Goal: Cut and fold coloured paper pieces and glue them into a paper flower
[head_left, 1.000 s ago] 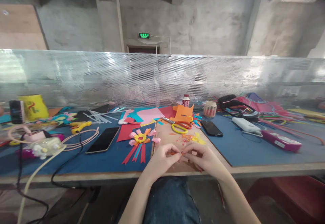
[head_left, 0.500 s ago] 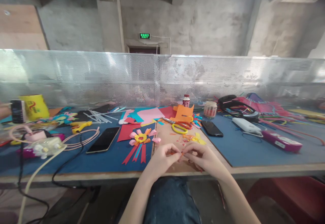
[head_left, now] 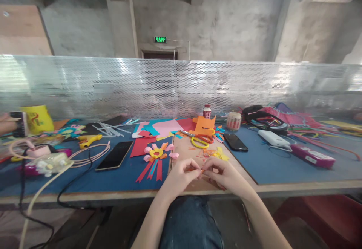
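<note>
My left hand [head_left: 185, 173] and my right hand [head_left: 222, 171] meet fingertip to fingertip over a brown board [head_left: 183, 147] near the table's front edge. Both are closed in a pinch on a small piece of orange paper [head_left: 202, 170], mostly hidden by the fingers. Just beyond them lie orange and red paper scraps [head_left: 206, 153] and a yellow paper piece [head_left: 221, 154]. Scissors [head_left: 200, 142] with yellow and orange handles rest farther back on the board. Left of my left hand lies a paper flower [head_left: 156, 153] with pink and orange petals, a yellow centre and red and blue strips below.
Coloured paper sheets [head_left: 166, 127], a glass jar [head_left: 233, 121] and a small bottle [head_left: 207, 111] stand or lie behind. Phones [head_left: 115, 156] flank the board. Cables and a glue gun [head_left: 89, 140] lie left; a white power bank [head_left: 273, 139] lies right. Another person's hand [head_left: 7, 124] shows far left.
My hands stay almost in place, with only slight finger movement around the orange paper. At far left, the other person's hand and the dark device beside it have shifted a little.
</note>
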Action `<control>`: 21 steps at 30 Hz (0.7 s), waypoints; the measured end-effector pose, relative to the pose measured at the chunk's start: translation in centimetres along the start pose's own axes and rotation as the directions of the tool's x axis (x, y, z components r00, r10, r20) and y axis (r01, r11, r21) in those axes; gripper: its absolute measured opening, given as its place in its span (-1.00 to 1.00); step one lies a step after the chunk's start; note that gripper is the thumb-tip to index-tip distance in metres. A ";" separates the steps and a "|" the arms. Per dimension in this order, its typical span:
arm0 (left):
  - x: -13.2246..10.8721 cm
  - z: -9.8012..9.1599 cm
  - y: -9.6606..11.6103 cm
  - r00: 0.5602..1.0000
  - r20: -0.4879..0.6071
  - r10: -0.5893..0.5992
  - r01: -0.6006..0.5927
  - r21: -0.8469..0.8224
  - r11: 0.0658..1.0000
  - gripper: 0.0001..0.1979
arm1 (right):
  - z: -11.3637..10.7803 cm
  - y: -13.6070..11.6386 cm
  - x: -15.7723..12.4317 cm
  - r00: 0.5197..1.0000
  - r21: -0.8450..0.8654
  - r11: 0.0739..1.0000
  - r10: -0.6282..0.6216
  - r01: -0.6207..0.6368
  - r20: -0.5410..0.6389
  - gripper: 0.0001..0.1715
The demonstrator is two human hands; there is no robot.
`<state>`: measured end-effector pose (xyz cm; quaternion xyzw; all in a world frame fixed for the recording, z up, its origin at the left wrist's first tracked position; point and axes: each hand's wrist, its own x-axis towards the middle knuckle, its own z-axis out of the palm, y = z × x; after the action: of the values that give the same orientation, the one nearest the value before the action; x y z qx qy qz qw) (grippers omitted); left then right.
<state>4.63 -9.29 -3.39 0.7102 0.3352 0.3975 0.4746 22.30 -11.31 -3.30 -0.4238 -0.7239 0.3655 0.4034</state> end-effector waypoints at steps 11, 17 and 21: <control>0.1 0.1 -0.1 1.000 -0.011 0.003 -0.002 0.015 1.000 -0.89 | -0.1 0.4 0.1 1.000 0.055 0.998 0.016 -0.017 0.014 -0.82; 0.0 0.1 -0.1 1.000 -0.014 0.012 -0.012 0.020 1.000 -0.87 | -0.1 0.1 0.1 1.000 0.069 0.998 0.012 -0.013 0.006 -0.80; 0.0 0.1 -0.1 0.999 -0.029 0.018 -0.017 0.029 0.999 -0.86 | 0.0 0.1 0.1 1.000 0.070 0.998 -0.005 0.006 -0.024 -0.79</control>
<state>4.75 -9.26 -3.54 0.7141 0.3416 0.4069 0.4559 22.31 -11.21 -3.38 -0.4118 -0.7069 0.3845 0.4277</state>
